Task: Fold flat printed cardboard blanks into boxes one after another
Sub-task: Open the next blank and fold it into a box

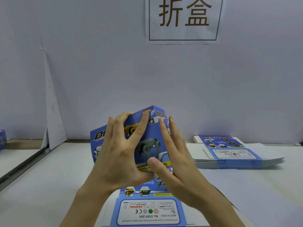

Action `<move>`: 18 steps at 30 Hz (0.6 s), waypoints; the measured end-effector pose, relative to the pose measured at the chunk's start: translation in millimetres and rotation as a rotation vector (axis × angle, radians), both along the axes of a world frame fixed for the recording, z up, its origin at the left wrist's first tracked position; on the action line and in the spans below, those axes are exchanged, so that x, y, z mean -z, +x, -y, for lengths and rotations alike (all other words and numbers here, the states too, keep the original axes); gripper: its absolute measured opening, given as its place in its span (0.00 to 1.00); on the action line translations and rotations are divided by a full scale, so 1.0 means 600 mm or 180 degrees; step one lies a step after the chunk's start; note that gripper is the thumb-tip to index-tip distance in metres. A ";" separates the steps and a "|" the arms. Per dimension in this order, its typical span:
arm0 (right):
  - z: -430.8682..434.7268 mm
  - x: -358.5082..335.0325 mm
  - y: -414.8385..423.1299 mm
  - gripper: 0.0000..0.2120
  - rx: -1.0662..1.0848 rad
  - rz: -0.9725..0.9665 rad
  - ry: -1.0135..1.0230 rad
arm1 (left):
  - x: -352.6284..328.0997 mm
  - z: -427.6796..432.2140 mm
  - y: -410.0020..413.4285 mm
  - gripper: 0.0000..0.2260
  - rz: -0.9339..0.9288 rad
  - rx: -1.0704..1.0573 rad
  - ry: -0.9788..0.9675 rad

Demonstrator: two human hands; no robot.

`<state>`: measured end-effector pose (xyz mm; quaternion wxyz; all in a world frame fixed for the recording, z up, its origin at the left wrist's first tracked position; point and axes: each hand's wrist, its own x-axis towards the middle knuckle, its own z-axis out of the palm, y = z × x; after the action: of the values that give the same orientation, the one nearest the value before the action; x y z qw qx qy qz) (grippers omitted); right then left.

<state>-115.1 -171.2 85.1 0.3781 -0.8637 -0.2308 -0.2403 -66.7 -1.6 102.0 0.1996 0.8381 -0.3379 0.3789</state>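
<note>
A blue printed cardboard blank with robot-dog pictures is half raised in front of me. Its lower panel with the white warning label lies flat on the white table. My left hand spreads over the raised front panel, with its fingertips curled over the top edge. My right hand presses straight fingers against the blank's right side panel, and its thumb rests on the front face. The blank's far side is hidden.
A stack of several flat blanks lies on the table at the right rear. A white wall with a paper sign closes the back. A dark rail runs along the table's left edge. Something blue shows at the far left.
</note>
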 end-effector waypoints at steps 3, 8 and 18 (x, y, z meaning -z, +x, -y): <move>-0.001 -0.007 -0.007 0.35 -0.0231 -0.0428 0.0542 | 0.003 -0.009 0.006 0.50 -0.0215 0.0315 -0.0118; -0.009 -0.009 -0.007 0.40 -0.0119 -0.0552 0.1383 | 0.016 0.010 0.001 0.47 -0.0268 0.0460 -0.0148; -0.010 -0.036 -0.016 0.27 -0.0297 -0.0329 0.2103 | 0.010 0.013 0.009 0.39 -0.1022 0.1429 -0.1042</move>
<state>-125.0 -165.1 106.5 0.6594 -0.6941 -0.1603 -0.2404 -61.3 -9.2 96.3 0.4612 0.7485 -0.4131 0.2377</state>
